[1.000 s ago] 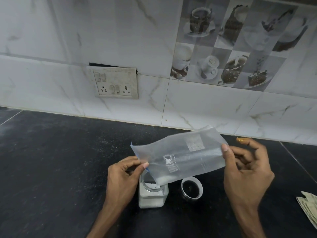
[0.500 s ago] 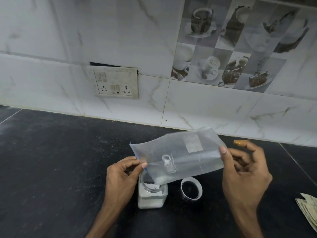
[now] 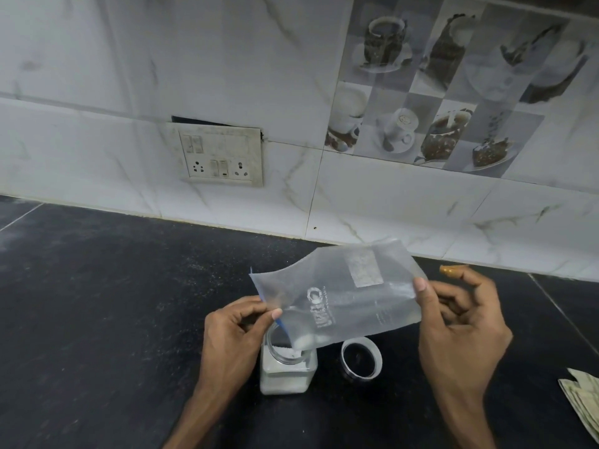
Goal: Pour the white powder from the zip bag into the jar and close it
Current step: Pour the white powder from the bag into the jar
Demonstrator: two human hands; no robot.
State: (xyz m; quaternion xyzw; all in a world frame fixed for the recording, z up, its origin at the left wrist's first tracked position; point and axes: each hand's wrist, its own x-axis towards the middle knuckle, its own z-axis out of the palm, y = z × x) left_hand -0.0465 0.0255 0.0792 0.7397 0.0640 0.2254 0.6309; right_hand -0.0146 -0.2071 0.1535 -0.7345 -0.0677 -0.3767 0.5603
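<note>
A clear zip bag [image 3: 343, 293] with white print is held tilted over an open square glass jar [image 3: 287, 374]. The bag's lower left corner dips into the jar's mouth. A little white powder sits in that low corner, and the jar holds white powder too. My left hand [image 3: 233, 338] pinches the bag's blue zip edge beside the jar's mouth. My right hand [image 3: 460, 328] pinches the bag's raised far end. The jar's round lid [image 3: 361, 359] lies upside down on the black counter, just right of the jar.
The black stone counter [image 3: 113, 319] runs to a white marble-tiled wall with a switch and socket plate [image 3: 222, 157]. Folded paper notes [image 3: 583, 403] lie at the right edge. White dust speckles the counter left of the jar.
The bag's raised end has shifted slightly and the powder has slid down towards the corner in the jar. Both hands keep their grip.
</note>
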